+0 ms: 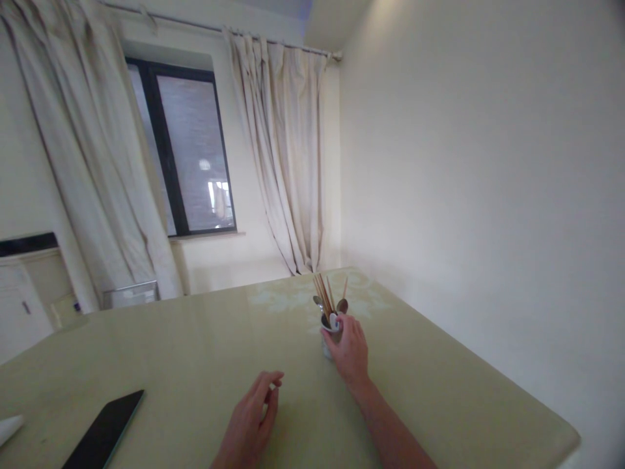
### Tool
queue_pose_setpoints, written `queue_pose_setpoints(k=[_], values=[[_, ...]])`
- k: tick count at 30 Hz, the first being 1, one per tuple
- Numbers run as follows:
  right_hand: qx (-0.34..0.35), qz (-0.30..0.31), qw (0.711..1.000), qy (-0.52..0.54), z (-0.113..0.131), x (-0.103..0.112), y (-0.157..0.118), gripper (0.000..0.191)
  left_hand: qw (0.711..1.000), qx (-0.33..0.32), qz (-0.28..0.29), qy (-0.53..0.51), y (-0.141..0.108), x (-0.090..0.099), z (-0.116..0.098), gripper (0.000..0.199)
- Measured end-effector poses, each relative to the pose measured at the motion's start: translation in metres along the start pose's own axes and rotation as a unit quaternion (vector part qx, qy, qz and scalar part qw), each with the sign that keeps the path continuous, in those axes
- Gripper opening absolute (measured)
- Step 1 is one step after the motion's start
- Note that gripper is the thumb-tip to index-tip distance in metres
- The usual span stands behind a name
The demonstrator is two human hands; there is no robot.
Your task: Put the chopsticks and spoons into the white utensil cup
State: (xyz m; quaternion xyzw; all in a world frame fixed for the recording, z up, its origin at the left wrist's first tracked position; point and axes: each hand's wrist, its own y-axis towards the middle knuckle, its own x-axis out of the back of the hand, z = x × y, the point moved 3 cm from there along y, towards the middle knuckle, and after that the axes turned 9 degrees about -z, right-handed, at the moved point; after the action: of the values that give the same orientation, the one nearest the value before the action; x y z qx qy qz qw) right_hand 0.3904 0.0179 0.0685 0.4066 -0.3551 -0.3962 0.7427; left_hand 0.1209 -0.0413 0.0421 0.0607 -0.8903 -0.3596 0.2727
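A light-coloured cup stands upright on the pale green table, holding several wooden chopsticks and metal spoons. My right hand is at the cup's right side, its thumb and fingers around the rim beside a white spoon-like piece. Nearer to me and to the left, my left hand hovers over the table with its fingers curved and apart, holding nothing.
A black flat device lies at the table's front left, with part of a white object beyond it at the edge of view. A wall runs along the right side. Curtains and a window are behind the table.
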Motion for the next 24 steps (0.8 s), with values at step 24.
queue_pose_setpoints(k=[24], values=[[0.112, 0.181, 0.951, 0.222, 0.088, 0.006, -0.033, 0.044, 0.994, -0.103, 0.021, 0.036, -0.018, 0.000, -0.038, 0.023]])
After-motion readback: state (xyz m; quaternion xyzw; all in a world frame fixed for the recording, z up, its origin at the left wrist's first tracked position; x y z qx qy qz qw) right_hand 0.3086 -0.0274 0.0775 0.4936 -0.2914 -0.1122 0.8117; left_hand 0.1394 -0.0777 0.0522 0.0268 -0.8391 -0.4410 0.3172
